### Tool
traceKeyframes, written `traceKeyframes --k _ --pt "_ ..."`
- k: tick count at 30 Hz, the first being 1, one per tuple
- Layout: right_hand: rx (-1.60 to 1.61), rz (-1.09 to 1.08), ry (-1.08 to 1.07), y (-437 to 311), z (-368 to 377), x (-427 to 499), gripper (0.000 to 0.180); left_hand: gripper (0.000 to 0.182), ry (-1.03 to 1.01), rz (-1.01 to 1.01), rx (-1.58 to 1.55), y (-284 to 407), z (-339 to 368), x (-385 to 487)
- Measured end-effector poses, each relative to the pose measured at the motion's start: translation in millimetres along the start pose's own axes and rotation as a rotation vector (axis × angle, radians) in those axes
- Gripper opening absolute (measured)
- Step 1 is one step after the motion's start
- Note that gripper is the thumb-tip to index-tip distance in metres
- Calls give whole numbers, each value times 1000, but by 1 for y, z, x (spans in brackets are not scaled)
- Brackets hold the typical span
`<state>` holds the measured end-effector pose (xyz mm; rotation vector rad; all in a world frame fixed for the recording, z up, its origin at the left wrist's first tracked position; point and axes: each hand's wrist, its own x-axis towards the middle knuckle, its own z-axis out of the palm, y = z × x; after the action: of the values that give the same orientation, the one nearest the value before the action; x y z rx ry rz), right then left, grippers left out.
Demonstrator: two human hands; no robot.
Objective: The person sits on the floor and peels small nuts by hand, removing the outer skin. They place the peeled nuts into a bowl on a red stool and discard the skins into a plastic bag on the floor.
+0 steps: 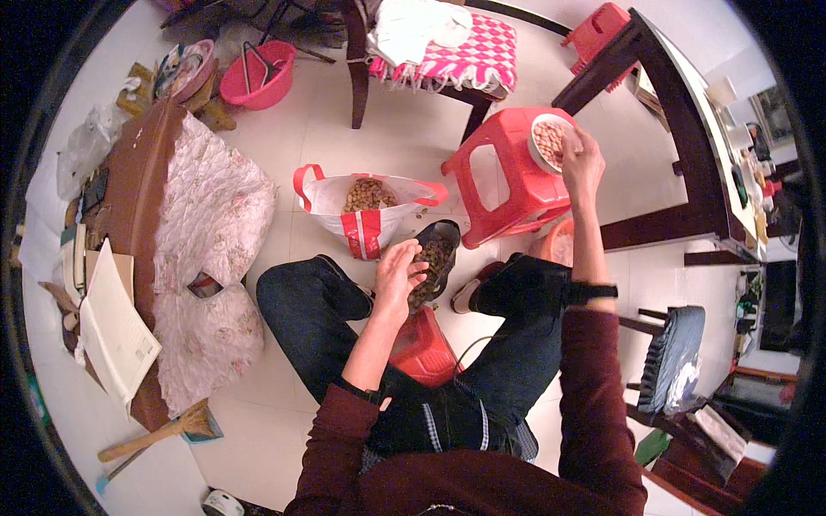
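My right hand is at the rim of a white bowl of pinkish shelled peanuts. Its fingertips reach down over the nuts, and whether they grip anything is hidden. The bowl stands on a red plastic stool. Between my knees, my left hand hovers palm up with loosely curled, spread fingers and no visible object in it. Beneath and beside it lies a black container full of brownish empty shells. Just beyond, a white bag with red handles holds unshelled peanuts.
A quilted cover drapes over a brown sofa at left. A dark-framed table stands at right. Ahead is a chair with a pink checked cloth. An orange bin sits by my right knee. Loose shell bits lie near the bag.
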<state>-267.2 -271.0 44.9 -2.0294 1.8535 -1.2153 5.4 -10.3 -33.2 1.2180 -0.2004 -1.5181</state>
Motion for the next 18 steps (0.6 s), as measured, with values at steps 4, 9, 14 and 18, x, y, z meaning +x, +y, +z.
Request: traceKeyframes --k 4,9,14,18 --pt "567 155 -529 -97 27 -53 23 28 114 -54 -193 3 -13 22" --pt "483 -207 -1011 -145 126 -110 21 32 193 -66 -331 18 -19 58" --pt "243 -231 -1107 -118 264 -136 22 33 265 -67 -368 45 -38 89" --pt "97 -275 -1098 -72 365 -164 20 32 310 -121 -423 52 -56 104"
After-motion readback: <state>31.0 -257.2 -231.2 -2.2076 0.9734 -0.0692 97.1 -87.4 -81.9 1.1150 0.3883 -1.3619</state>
